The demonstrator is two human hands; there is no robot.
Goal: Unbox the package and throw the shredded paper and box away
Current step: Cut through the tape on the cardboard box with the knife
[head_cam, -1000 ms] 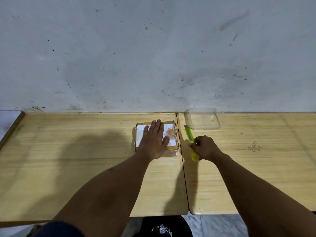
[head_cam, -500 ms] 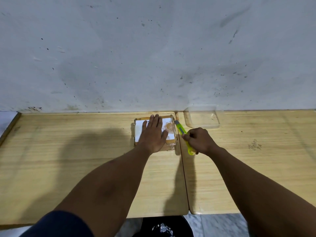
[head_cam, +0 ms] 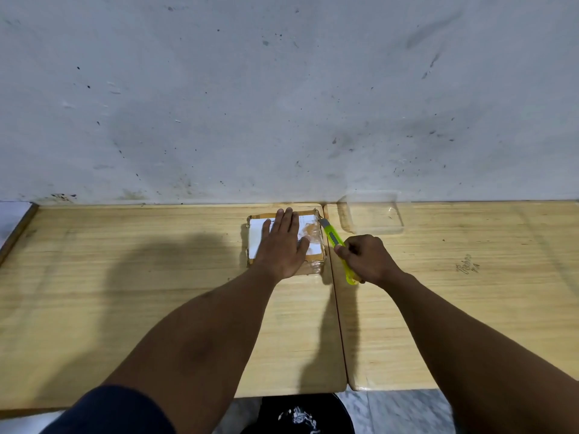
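Note:
A small cardboard package [head_cam: 313,228] with a white label and clear tape lies flat near the right end of the left wooden table [head_cam: 125,277], close to the wall. My left hand [head_cam: 283,245] presses flat on top of it, fingers spread, covering most of the label. My right hand [head_cam: 365,260] grips a yellow-green utility knife [head_cam: 336,241]. The knife's blade tip sits at the package's far right corner, along its right side.
A clear plastic container [head_cam: 374,214] stands against the wall on the right table [head_cam: 470,292], just behind my right hand. A narrow gap runs between the two tables. A black bag [head_cam: 297,415] lies on the floor below the table edge.
My right hand has carried the knife left and toward the wall, from lying on the right table to touching the package's right edge. My left hand stays pressed on the package.

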